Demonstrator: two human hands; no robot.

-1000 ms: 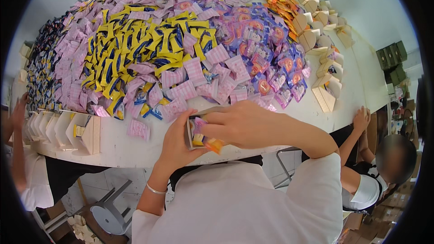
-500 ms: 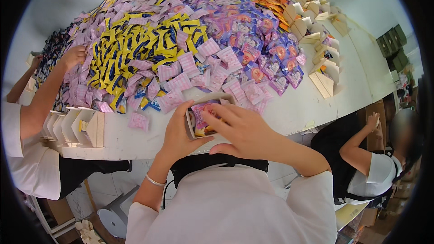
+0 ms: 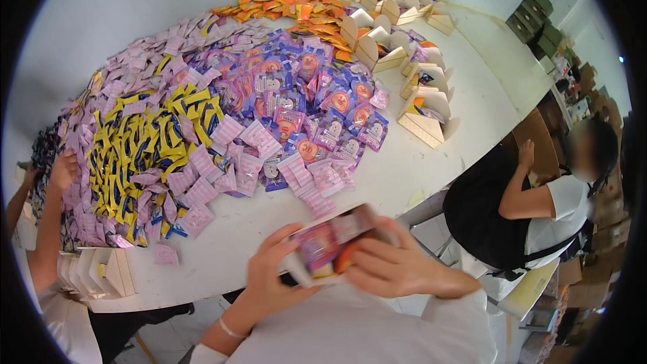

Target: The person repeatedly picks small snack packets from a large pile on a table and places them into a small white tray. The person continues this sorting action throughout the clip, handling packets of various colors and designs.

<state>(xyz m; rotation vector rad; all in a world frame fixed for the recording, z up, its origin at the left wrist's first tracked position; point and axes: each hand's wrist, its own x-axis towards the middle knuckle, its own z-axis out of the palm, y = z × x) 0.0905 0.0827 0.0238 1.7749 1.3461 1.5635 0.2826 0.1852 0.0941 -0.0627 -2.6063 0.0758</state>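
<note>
Close to my body, just off the table's near edge, I hold a small open cardboard box [image 3: 298, 271] tilted between both hands. My left hand [image 3: 269, 273] is closed round its left end. My right hand [image 3: 394, 263] wraps its right end, with the fingers curled over the opening and partly hiding what is inside. In the box lie a pink-and-purple packet [image 3: 317, 246], an orange piece [image 3: 346, 255] by my right fingertips, and something yellow. Beyond the box spread heaps of pink striped packets [image 3: 201, 192], yellow-and-navy packets [image 3: 131, 162] and purple packets [image 3: 286, 101].
Orange packets [image 3: 290, 7] are heaped at the back. Filled open boxes [image 3: 424, 118] line the table's right side. More boxes [image 3: 101, 273] stand at the left near edge. A co-worker's hand [image 3: 64, 170] reaches into the left heap. Another person [image 3: 539, 202] sits at right.
The view has swung to the right. The box is now tilted and nearer to me. My right hand has shifted from above the opening to the box's right end.
</note>
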